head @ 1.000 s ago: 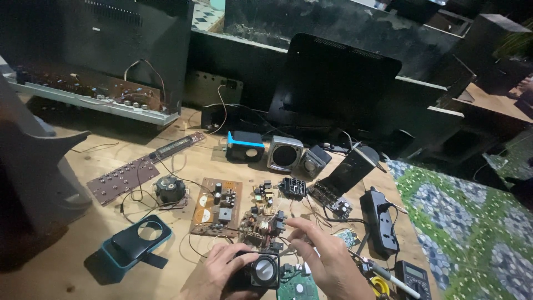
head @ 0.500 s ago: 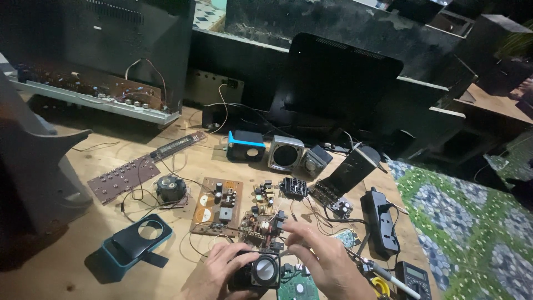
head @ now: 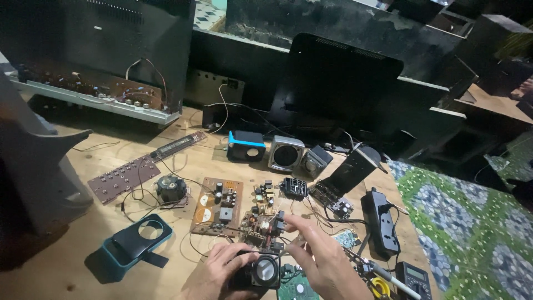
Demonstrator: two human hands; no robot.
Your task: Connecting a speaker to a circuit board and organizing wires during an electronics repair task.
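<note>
Two bare hands are working over a cluttered wooden workbench [head: 83, 255] strewn with electronic parts. At nine o'clock from the hands, a teal and black phone-style casing with a round opening [head: 136, 240] is lying flat, and at ten o'clock a long brown button board [head: 125, 178] is trailing wires toward a small round motor-like part [head: 170, 188]. Nearer in, a brown circuit board [head: 216, 205] is sitting at eleven o'clock. The left hand [head: 214, 275] is curling closed around the left side of a small black speaker with a silver cone [head: 260, 273], which is resting at the bottom centre of the frame, its cone facing up. Directly at twelve o'clock from that speaker, a small board with a transformer [head: 261, 228] is lying within a tangle of thin wires. The right hand [head: 322, 261] is hovering just right of the speaker, thumb and forefinger pinching together near the board; whether they are gripping a wire cannot be told. Farther back at twelve o'clock, a blue-rimmed speaker [head: 246, 146], a silver speaker [head: 286, 153] and a smaller grey speaker [head: 316, 161] are standing in a row. At two o'clock, a black power strip [head: 379, 219] is lying lengthwise, and at four o'clock a multimeter [head: 413, 278] is peeking in at the frame's edge.
</note>
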